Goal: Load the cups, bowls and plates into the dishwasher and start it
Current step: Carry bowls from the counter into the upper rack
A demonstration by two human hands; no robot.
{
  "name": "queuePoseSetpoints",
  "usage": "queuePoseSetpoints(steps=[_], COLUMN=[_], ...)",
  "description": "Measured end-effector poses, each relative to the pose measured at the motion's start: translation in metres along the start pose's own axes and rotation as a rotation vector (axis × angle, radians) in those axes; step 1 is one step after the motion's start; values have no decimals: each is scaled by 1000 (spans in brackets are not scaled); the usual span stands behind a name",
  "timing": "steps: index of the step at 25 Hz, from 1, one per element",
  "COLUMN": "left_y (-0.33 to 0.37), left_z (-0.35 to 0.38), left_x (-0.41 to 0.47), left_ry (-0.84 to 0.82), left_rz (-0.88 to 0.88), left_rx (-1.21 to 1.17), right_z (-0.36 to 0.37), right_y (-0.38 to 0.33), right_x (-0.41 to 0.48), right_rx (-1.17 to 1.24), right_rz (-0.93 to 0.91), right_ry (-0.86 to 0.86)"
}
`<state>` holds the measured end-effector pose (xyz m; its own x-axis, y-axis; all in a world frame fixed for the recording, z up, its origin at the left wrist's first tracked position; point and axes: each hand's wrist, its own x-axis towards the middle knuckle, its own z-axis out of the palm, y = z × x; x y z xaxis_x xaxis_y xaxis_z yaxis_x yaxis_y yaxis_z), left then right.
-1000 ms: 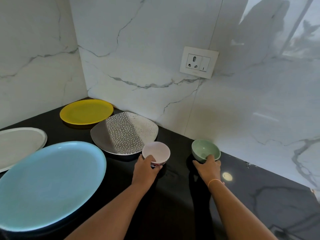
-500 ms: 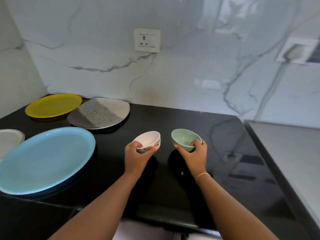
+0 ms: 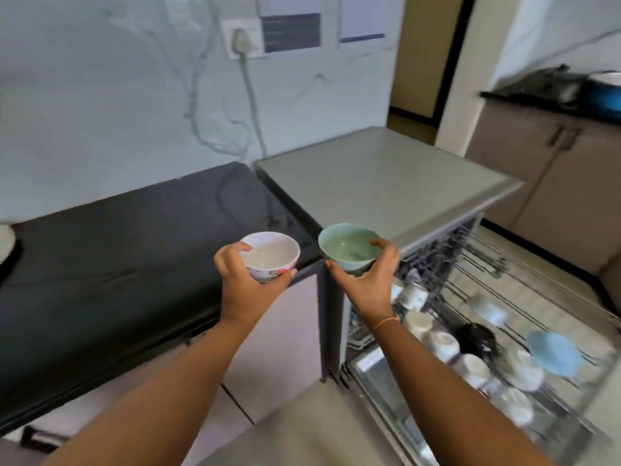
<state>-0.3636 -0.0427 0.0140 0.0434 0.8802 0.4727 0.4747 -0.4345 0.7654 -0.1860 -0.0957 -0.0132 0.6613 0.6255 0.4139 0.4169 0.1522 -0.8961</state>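
Single head-worn view, facing forward, downward, close

Two small round bowls are in view, one white ceramic bowl with a floral band (image 3: 272,255) and one pale green glazed bowl (image 3: 347,250), along with two bare hands, the left hand (image 3: 248,290) and the right hand (image 3: 366,287), and one thin orange thread bracelet (image 3: 386,322). There is one grey open dishwasher (image 3: 386,183) with one pulled-out wire rack (image 3: 504,264), which carries roughly seven whitish cups (image 3: 442,344) (blur leaves the tally unsure), one glossy black cup (image 3: 475,338) and one light blue rounded piece (image 3: 554,353). The marble wall (image 3: 100,95) shows one white socket plate (image 3: 243,38), one white cable (image 3: 252,95) and two printed paper sheets (image 3: 290,31).
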Motion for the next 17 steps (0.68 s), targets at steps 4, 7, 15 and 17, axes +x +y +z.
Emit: queuePoseSetpoints(steps=[4, 7, 15, 17], left_y=[55, 97, 129, 115], left_z=[104, 185, 298, 320], left_x=[-34, -74, -99, -88], left_ry=[-203, -323, -626, -647], left_rz=[130, 107, -104, -127], left_rx=[-102, -156, 73, 112], right_z=[-107, -192, -304, -302], right_y=[41, 79, 161, 183], right_x=[15, 34, 73, 84], right_rx=[-36, -80, -229, -181], right_rz=[35, 86, 370, 471], right_ry=[29, 57, -41, -33])
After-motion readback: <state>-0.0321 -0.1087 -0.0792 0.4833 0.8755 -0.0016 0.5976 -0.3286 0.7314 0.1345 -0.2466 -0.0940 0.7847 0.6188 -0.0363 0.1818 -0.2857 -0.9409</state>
